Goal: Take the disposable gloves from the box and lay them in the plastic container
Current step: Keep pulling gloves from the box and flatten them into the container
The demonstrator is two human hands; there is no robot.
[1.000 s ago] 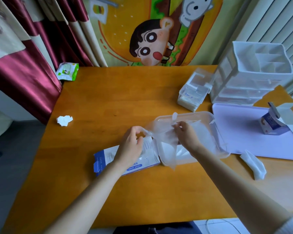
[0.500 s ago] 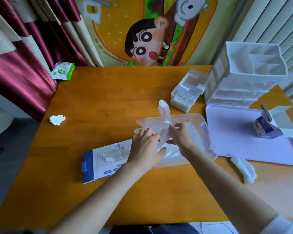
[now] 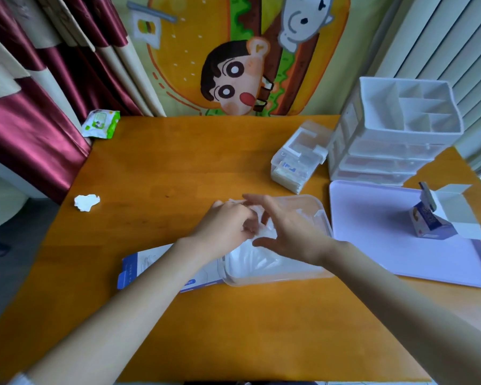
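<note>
Over the plastic container (image 3: 275, 278) on the bench (image 3: 178, 162), the left hand (image 3: 228, 221) pinches the crumpled gloves (image 3: 268, 232) with curled fingers, while the right hand (image 3: 290, 234) hovers spread, holding nothing.

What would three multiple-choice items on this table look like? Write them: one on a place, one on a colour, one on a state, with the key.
1. Where does the glove box lie?
A. beside the plastic container, on its left
B. on the floor
C. on the drawers

2. What colour is the tray?
A. green
B. lilac
C. red

3. How is the right hand?
A. clenched in a fist
B. gripping a carton
C. open, fingers spread over the gloves

1 A: the box lies flat beside the container's left side.
2 B: its bare surface is pale purple.
3 C: its fingers are spread apart, holding nothing.
</note>
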